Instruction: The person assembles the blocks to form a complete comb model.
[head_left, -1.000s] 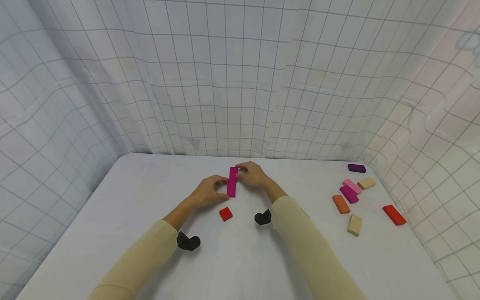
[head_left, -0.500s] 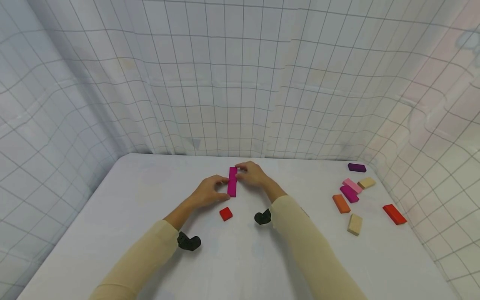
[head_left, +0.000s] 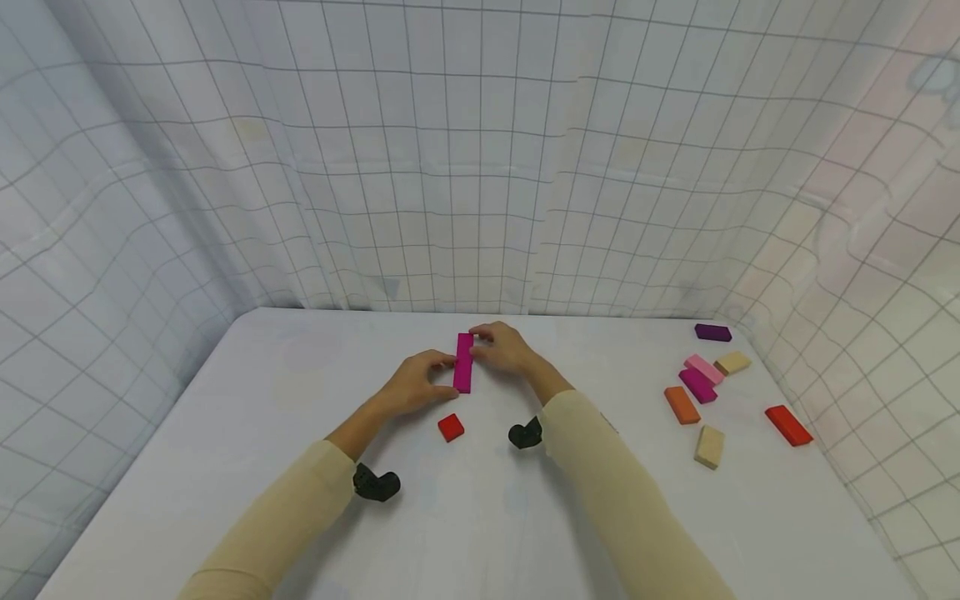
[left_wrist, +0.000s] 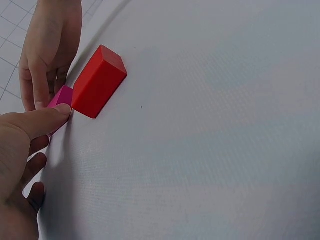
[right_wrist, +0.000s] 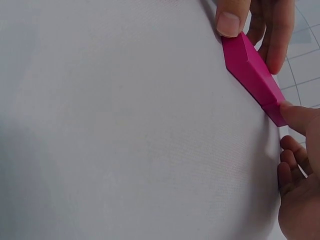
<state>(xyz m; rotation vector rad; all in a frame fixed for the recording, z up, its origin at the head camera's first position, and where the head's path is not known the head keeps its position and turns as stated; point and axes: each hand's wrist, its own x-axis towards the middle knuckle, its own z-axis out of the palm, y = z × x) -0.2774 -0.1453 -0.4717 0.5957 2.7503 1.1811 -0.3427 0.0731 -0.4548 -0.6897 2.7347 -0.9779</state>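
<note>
Left hand (head_left: 411, 385) grips the near pink block (head_left: 462, 379) from eight o'clock, between thumb and fingers; right hand (head_left: 504, 348) pinches the far pink block (head_left: 465, 343) from two o'clock. These two meet end to end, running twelve to six. Apart, between six and seven o'clock, lies a red block (head_left: 452, 427).

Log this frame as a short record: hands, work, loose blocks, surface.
left hand: grips near block
right hand: grips far block
work: both gripped blocks magenta, end to end, thin seam visible in the right wrist view
loose, mid-table: red block, nearer the wearer than the magenta pair
loose, right side: purple block, pink block, third magenta block, orange block, two tan blocks, second red block
surface: white table
</note>
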